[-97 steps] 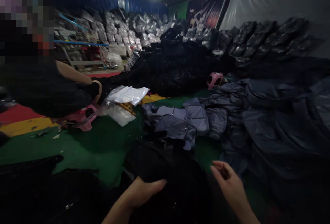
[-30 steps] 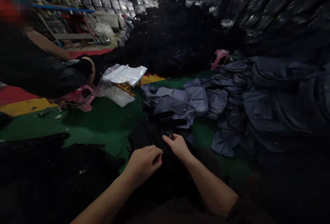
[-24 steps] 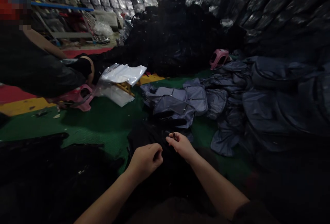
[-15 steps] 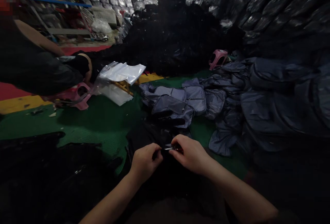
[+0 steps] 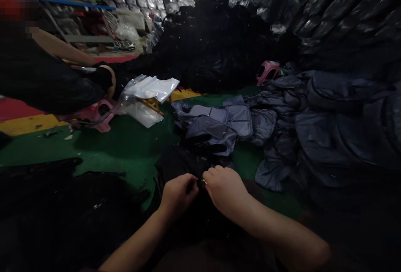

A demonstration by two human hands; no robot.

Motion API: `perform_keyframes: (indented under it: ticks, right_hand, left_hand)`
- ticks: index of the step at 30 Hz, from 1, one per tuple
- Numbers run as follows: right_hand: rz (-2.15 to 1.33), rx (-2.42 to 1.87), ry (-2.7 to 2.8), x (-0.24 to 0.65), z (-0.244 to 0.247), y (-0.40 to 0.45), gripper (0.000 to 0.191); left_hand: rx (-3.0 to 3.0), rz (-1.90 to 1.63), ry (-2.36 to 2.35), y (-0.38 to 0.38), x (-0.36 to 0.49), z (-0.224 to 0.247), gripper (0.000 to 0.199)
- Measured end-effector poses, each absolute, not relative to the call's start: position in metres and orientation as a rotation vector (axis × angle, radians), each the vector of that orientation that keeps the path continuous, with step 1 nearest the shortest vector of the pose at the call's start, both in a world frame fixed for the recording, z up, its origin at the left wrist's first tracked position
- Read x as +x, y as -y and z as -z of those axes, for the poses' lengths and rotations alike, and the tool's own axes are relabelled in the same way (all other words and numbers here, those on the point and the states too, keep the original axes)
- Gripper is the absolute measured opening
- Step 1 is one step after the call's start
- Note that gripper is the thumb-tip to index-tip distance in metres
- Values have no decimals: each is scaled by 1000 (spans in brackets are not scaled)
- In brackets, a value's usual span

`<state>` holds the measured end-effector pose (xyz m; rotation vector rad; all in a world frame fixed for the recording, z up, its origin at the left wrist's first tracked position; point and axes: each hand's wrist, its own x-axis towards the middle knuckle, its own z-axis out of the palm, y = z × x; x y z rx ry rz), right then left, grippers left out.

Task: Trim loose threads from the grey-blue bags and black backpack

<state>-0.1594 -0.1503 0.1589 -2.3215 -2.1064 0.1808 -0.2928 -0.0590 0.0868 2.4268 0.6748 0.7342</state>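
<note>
L hand (image 5: 179, 193) pinches black cloth (image 5: 175, 163); R hand (image 5: 227, 188) grips pale-tipped tool (image 5: 203, 181) (mostly hidden). Slip could nick cloth or L hand, b/c tip's v. close.

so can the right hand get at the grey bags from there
Probably yes: the grey bags lie just beyond the right hand, with black fabric between, though its fingers seem to hold something.

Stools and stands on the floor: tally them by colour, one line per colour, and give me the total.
Pink stools: 2
Yellow stand under the plastic sheets, partly hidden: 1
Total that can be made out: 3
</note>
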Motion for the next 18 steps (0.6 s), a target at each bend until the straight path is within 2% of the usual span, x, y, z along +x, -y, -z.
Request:
perform_keyframes:
  ticks: [6,9,13,18]
  right_hand:
    - [-213,-2320,2059,-162,-162,148,9]
    - [-375,-2209,1804,-150,-155,152,5]
    - [-772,-2017,1388,-138,-130,162,27]
    - [-1003,-1865,1175,-144,-106,175,24]
  left_hand:
    - [2365,-711,-683,57,-294,-84,12]
    - [2206,-741,-746,59,-298,-83,11]
    - [1772,-792,-893,60,-304,-78,12]
    - [1087,-1146,-1290,34,-314,-42,20]
